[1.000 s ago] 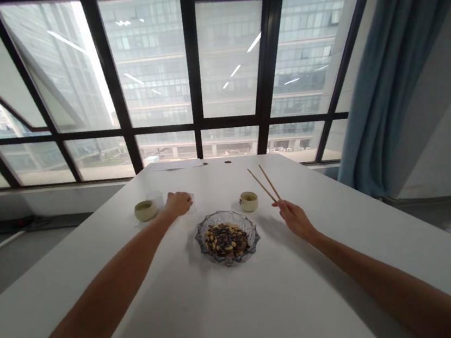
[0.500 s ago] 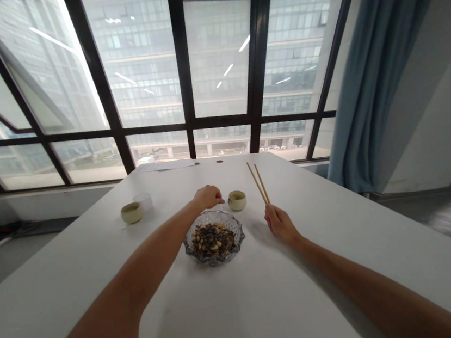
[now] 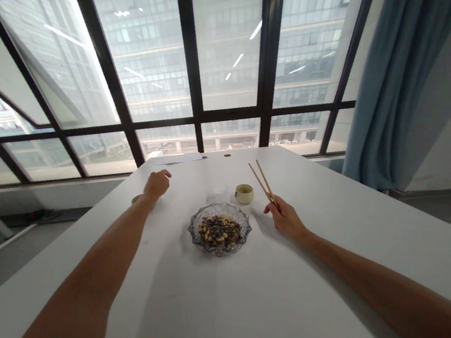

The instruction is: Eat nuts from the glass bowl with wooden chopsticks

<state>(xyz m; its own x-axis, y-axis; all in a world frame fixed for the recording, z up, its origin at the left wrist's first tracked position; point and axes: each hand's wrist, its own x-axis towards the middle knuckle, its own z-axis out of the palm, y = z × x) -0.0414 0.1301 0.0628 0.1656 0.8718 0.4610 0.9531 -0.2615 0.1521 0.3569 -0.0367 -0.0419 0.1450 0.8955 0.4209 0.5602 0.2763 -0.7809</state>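
My left hand [image 3: 157, 185] is raised over the left part of the table, just beyond a pale green cup [image 3: 135, 199] that my wrist mostly covers. One finger points right, apart from the others, and I see nothing held; its underside is hidden. Two wooden chopsticks [image 3: 262, 181] stand tilted up, tips apart, in my closed right hand [image 3: 284, 216]. Left of that hand is another pale green cup [image 3: 244, 194], with a faint clear cup-like piece [image 3: 222, 190] beside it. A scalloped glass bowl [image 3: 194, 233] in the middle holds a mix of dark seeds and pale nuts.
The white table [image 3: 210, 313] runs toward the windows. White paper sheets [image 3: 175, 158] lie at its far edge, near two small dark round spots. A blue curtain [image 3: 381, 95] hangs at the right.
My left hand has moved left, from beside the right cup to beyond the left cup. My right hand still has the chopsticks, their tips slightly wider apart. The view has shifted a little.
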